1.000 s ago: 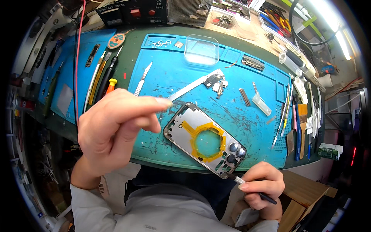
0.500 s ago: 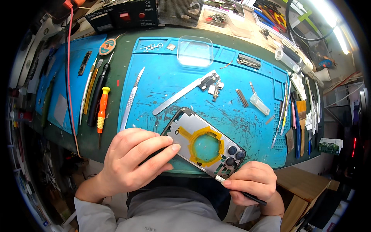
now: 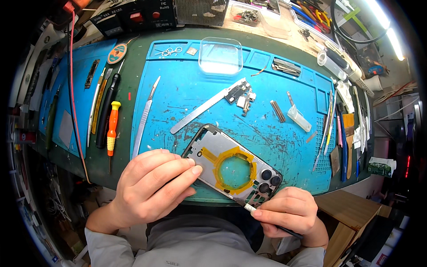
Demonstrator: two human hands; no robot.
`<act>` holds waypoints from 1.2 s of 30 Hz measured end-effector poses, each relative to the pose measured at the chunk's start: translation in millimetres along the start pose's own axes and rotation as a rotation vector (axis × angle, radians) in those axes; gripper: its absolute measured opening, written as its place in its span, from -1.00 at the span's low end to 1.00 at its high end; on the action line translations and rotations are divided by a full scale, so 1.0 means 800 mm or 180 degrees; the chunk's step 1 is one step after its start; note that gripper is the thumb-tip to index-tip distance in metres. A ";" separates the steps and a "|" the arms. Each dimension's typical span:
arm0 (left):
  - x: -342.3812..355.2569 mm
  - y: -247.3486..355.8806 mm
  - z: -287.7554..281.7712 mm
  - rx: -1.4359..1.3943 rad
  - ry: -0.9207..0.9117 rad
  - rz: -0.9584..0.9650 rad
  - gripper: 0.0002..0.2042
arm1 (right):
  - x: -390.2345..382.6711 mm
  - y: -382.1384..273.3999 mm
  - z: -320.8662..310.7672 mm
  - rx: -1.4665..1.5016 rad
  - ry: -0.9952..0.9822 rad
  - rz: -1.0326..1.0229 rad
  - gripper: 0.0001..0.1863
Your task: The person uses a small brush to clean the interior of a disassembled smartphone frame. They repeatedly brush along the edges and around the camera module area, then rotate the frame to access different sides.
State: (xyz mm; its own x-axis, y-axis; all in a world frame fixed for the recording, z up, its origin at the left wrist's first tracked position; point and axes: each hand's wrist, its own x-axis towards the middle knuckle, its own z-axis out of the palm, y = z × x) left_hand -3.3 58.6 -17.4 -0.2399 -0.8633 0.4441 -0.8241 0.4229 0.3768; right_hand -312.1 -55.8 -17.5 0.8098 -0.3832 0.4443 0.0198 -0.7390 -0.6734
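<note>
Two hands in use: left hand [image 3: 155,187] gripping the left end of a phone frame [image 3: 222,148], right hand [image 3: 287,211] grasping a slim dark-handled tool [image 3: 250,208], tip at the frame's near edge, frame slanting over the blue mat's [image 3: 262,138] near side.

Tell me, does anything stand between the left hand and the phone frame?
Nothing visible does: the left hand overlaps the phone frame at its left end in this view, though whether they touch is unclear.

Orange-yellow screwdriver [image 3: 113,127] beside black-handled screwdriver [image 3: 108,109]; clear square box [image 3: 220,66] farther back; brush [image 3: 348,122] at right.
</note>
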 end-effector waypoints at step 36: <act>-0.004 -0.005 0.004 -0.0003 0.0105 0.0111 -0.67 | 0.020 -0.003 0.006 -0.0211 -0.0068 0.0008 -0.61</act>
State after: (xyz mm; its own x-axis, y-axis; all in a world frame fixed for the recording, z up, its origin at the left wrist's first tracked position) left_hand -1.2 58.7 -22.8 -0.2515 -0.8385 0.4834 -0.8151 0.4528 0.3614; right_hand -296.2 -57.7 -11.6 0.8222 -0.3736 0.4294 -0.0205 -0.7733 -0.6337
